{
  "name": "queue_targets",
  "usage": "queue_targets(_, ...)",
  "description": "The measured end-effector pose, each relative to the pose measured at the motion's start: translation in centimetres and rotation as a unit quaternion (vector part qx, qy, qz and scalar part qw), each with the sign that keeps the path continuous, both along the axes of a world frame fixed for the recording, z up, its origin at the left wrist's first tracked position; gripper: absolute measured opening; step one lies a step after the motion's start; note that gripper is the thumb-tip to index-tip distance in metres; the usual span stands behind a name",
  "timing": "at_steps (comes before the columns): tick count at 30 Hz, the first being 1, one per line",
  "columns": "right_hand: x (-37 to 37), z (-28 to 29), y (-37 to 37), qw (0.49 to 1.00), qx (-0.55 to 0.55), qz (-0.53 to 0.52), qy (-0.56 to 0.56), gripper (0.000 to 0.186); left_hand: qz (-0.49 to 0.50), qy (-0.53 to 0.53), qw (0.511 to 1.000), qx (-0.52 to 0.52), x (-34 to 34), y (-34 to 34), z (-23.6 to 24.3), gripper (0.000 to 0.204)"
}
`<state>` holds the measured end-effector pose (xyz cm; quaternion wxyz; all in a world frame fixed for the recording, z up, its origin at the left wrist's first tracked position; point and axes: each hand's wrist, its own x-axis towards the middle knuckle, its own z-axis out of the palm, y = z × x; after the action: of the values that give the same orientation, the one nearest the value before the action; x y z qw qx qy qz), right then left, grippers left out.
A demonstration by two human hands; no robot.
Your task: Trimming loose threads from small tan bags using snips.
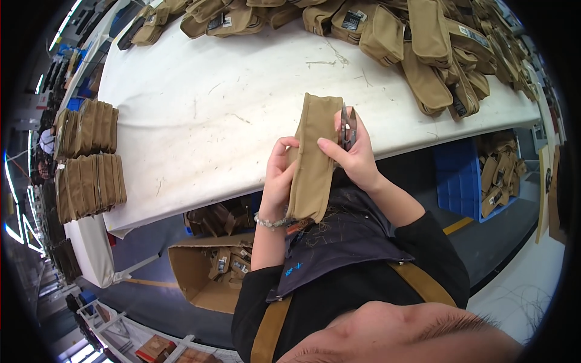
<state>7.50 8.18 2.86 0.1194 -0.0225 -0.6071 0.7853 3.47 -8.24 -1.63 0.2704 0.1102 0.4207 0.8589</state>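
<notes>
A long tan fabric pouch (315, 154) is held up over the near edge of the table, its narrow seamed side facing me. My left hand (280, 175) grips its left edge, the fingers partly hidden behind the cloth. On the other side my right hand (357, 148) pinches the pouch with the thumb on its face. Dark metal thread snips (347, 128) sit in that same right hand, blades pointing away from me beside the pouch's upper right edge. Loose thread ends lie on my dark apron (345, 233).
The white-covered table (200, 121) carries thread scraps. Tan pouches (381, 36) are heaped along its far side and right. Stacked pouches (91, 181) stand at the left end. Below are a cardboard box (193, 272) and a blue bin (454, 175), both holding pouches.
</notes>
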Motion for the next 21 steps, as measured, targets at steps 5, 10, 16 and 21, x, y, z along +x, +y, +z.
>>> queue_targets(5,-0.3,-0.5,0.2,0.998,0.005,-0.056,0.027,0.029,0.098,0.285,0.901,-0.311,-1.1,-1.9,1.5,0.017)
queue_targets(10,-0.4,0.2,-0.1,0.999,0.011,-0.042,0.008,0.028,-0.025,0.352,0.841,-0.411,0.6,-2.3,6.1,0.021)
queue_targets(16,-0.3,0.6,-0.1,0.997,0.059,-0.049,0.011,0.029,-0.008,0.283,0.881,-0.379,1.0,-2.2,5.0,0.025)
queue_targets(21,-0.1,0.2,-0.5,0.991,0.105,-0.08,0.035,0.036,0.005,0.14,0.978,-0.152,2.1,-1.2,2.3,0.022)
